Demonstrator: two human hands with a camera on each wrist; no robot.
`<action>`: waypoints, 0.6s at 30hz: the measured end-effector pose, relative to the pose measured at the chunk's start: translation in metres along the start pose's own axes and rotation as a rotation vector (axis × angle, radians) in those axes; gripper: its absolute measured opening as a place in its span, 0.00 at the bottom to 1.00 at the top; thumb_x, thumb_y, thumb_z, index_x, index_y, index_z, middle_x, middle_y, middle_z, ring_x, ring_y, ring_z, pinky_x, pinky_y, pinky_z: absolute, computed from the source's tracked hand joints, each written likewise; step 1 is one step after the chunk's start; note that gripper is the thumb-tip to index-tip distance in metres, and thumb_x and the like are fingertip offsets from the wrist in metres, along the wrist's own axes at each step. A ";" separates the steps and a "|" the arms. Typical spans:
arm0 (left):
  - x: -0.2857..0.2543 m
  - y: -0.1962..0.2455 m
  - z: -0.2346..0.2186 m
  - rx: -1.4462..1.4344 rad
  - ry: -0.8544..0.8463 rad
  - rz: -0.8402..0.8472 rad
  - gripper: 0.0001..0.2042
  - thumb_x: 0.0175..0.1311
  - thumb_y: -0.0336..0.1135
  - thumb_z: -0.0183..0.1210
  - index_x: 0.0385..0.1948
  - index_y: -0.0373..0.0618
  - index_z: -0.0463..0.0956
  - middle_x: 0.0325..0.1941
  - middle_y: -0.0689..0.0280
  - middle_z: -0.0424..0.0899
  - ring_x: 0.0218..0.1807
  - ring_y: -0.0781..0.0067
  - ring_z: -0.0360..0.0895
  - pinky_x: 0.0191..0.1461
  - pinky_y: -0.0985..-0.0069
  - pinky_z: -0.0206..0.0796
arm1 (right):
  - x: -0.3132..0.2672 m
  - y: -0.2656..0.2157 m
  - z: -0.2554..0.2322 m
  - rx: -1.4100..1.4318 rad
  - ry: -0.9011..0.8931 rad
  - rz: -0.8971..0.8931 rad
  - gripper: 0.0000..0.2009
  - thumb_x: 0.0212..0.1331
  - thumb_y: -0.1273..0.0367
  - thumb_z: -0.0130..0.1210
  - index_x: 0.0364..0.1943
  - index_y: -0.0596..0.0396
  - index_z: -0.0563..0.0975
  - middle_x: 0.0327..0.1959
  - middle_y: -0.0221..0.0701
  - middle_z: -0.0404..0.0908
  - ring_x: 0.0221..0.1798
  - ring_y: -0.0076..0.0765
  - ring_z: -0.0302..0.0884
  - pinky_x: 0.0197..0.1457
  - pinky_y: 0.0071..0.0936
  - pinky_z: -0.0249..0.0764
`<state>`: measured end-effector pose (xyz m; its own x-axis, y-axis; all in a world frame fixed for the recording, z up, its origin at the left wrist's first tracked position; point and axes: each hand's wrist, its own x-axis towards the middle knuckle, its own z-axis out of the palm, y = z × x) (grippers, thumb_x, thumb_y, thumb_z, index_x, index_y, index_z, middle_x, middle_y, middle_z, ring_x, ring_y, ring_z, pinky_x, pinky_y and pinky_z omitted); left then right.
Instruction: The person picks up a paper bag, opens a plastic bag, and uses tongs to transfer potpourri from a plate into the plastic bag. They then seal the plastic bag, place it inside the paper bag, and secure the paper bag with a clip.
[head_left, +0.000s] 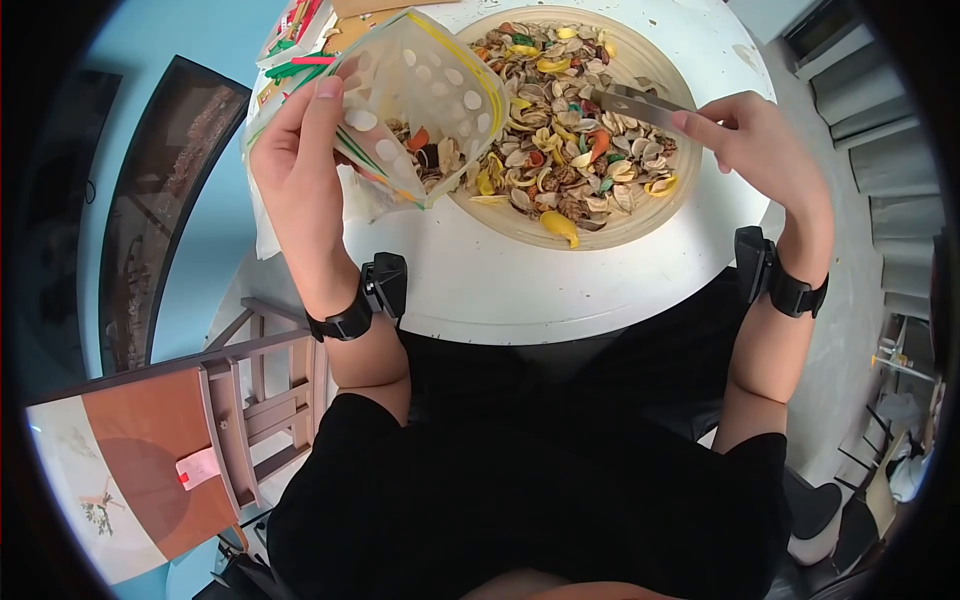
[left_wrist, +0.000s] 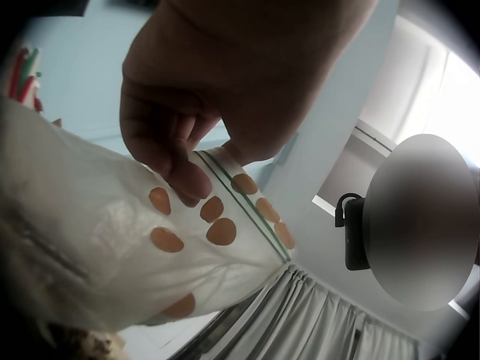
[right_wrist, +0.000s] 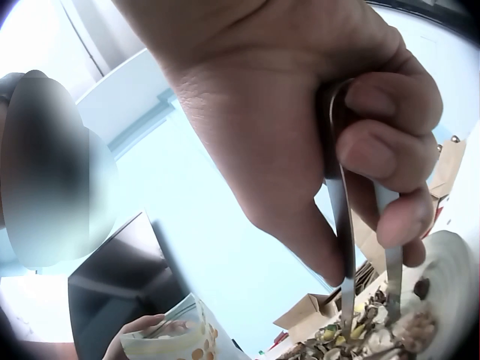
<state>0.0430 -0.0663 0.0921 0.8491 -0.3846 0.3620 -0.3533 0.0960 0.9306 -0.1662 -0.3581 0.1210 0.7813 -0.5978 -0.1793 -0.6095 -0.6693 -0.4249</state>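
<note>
My left hand (head_left: 305, 165) pinches the rim of a clear zip bag (head_left: 425, 75) with pale dots, its mouth tilted toward the plate. Some dried petals and an orange piece lie inside the bag. In the left wrist view, thumb and fingers grip the bag (left_wrist: 97, 217) near its green zip line. My right hand (head_left: 755, 145) holds metal tongs (head_left: 640, 105), whose tips reach into the potpourri (head_left: 560, 130) on a round wooden plate (head_left: 672, 190). The right wrist view shows the fingers curled round the tongs (right_wrist: 343, 225), their two arms apart and the tips among the dried pieces.
The plate stands on a round white table (head_left: 480, 290). Behind the bag is a box (head_left: 292, 30) with red and green items. A brown wooden chair or stand (head_left: 265, 400) is at the lower left, and grey curtains (head_left: 895, 170) hang at the right.
</note>
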 end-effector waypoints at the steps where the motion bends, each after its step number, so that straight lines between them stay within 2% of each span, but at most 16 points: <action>1: 0.000 0.001 0.000 -0.004 -0.002 -0.004 0.15 0.75 0.37 0.58 0.51 0.35 0.84 0.31 0.68 0.85 0.27 0.81 0.83 0.24 0.83 0.69 | 0.001 0.001 0.003 0.033 -0.021 -0.019 0.25 0.60 0.47 0.64 0.39 0.58 0.89 0.19 0.34 0.80 0.24 0.29 0.77 0.32 0.27 0.72; 2: 0.000 0.002 0.002 -0.009 -0.004 -0.008 0.15 0.75 0.37 0.58 0.51 0.35 0.84 0.31 0.68 0.85 0.27 0.81 0.83 0.24 0.83 0.69 | 0.002 0.001 0.006 0.067 -0.040 -0.037 0.25 0.60 0.48 0.64 0.39 0.59 0.89 0.18 0.35 0.79 0.24 0.30 0.78 0.33 0.27 0.73; 5: -0.001 0.003 0.003 0.002 -0.009 -0.006 0.15 0.76 0.37 0.58 0.52 0.35 0.84 0.31 0.68 0.85 0.27 0.81 0.83 0.24 0.83 0.69 | 0.004 -0.001 0.022 0.055 -0.009 -0.171 0.23 0.65 0.52 0.63 0.39 0.63 0.87 0.16 0.29 0.73 0.21 0.24 0.66 0.27 0.29 0.63; 8: -0.001 0.003 0.004 0.004 -0.012 -0.011 0.15 0.76 0.38 0.58 0.52 0.35 0.84 0.31 0.67 0.85 0.27 0.81 0.83 0.24 0.83 0.69 | 0.002 -0.007 0.033 0.031 0.037 -0.310 0.20 0.65 0.54 0.64 0.40 0.62 0.87 0.16 0.34 0.73 0.19 0.29 0.65 0.27 0.32 0.64; 11: -0.001 0.002 0.001 0.014 -0.032 -0.007 0.15 0.76 0.38 0.57 0.52 0.36 0.84 0.31 0.67 0.85 0.27 0.81 0.83 0.24 0.83 0.69 | 0.000 -0.017 0.036 -0.057 0.081 -0.347 0.17 0.66 0.58 0.64 0.40 0.62 0.87 0.16 0.39 0.73 0.18 0.36 0.65 0.28 0.34 0.66; 14: -0.001 0.003 0.001 0.021 -0.027 -0.013 0.15 0.76 0.38 0.57 0.52 0.36 0.84 0.31 0.68 0.85 0.27 0.81 0.83 0.24 0.83 0.69 | 0.002 -0.016 0.038 -0.070 0.113 -0.407 0.16 0.66 0.60 0.64 0.39 0.62 0.87 0.16 0.43 0.75 0.18 0.41 0.66 0.28 0.34 0.67; 17: -0.001 0.003 0.001 0.017 -0.022 -0.014 0.16 0.76 0.38 0.57 0.52 0.36 0.84 0.31 0.68 0.85 0.28 0.81 0.83 0.24 0.83 0.69 | 0.000 -0.020 0.035 -0.113 0.135 -0.396 0.15 0.63 0.59 0.64 0.36 0.59 0.88 0.21 0.45 0.81 0.24 0.50 0.80 0.33 0.38 0.75; 18: -0.001 0.003 0.000 0.014 -0.024 -0.013 0.16 0.76 0.38 0.57 0.52 0.36 0.84 0.31 0.68 0.85 0.28 0.81 0.83 0.24 0.83 0.69 | 0.000 -0.020 0.034 -0.105 0.145 -0.401 0.14 0.63 0.60 0.64 0.36 0.59 0.88 0.21 0.45 0.81 0.24 0.50 0.80 0.33 0.38 0.75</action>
<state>0.0416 -0.0659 0.0945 0.8440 -0.4075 0.3486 -0.3481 0.0781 0.9342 -0.1490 -0.3295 0.0993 0.9367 -0.3320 0.1110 -0.2778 -0.8979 -0.3415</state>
